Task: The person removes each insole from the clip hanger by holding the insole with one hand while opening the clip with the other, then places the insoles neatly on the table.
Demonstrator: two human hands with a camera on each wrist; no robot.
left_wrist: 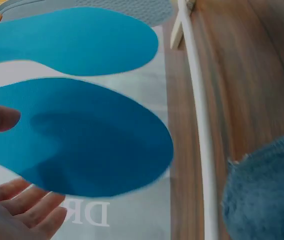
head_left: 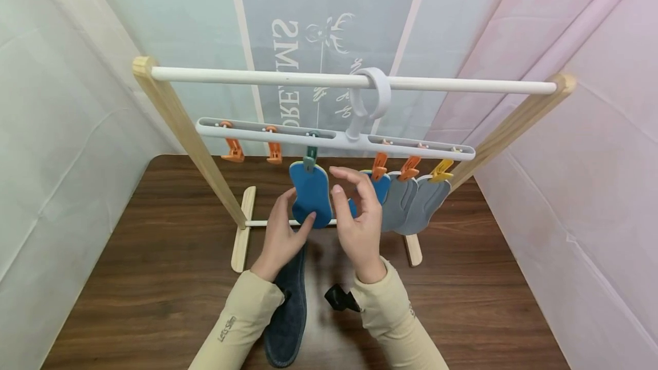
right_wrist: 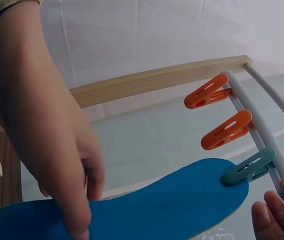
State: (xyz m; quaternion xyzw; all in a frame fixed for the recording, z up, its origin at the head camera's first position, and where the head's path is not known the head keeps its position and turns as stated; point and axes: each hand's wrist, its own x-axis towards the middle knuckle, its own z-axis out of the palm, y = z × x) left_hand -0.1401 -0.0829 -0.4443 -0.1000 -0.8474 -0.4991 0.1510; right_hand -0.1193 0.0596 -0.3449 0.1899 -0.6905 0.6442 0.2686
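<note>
A blue insole [head_left: 312, 196] hangs heel-up from a green clip [head_left: 310, 157] on a light grey hanger [head_left: 354, 140]. My left hand [head_left: 285, 230] holds its lower part at the edge, thumb in front and fingers behind. In the left wrist view the thumb [left_wrist: 2, 117] lies over the blue face; how firmly it presses cannot be told. My right hand [head_left: 361, 218] is just to the insole's right, thumb and fingers spread apart with nothing between them. Its fingertips [right_wrist: 262, 220] show near the green clip in the right wrist view.
Another blue insole [head_left: 381, 184] and two grey insoles [head_left: 422, 210] hang clipped at right. Two orange clips [head_left: 233, 150] hang bare at left. A wood-and-white rack [head_left: 221, 76] carries the hanger. A dark sole-shaped thing [head_left: 288, 324] lies on the brown surface [head_left: 154, 278].
</note>
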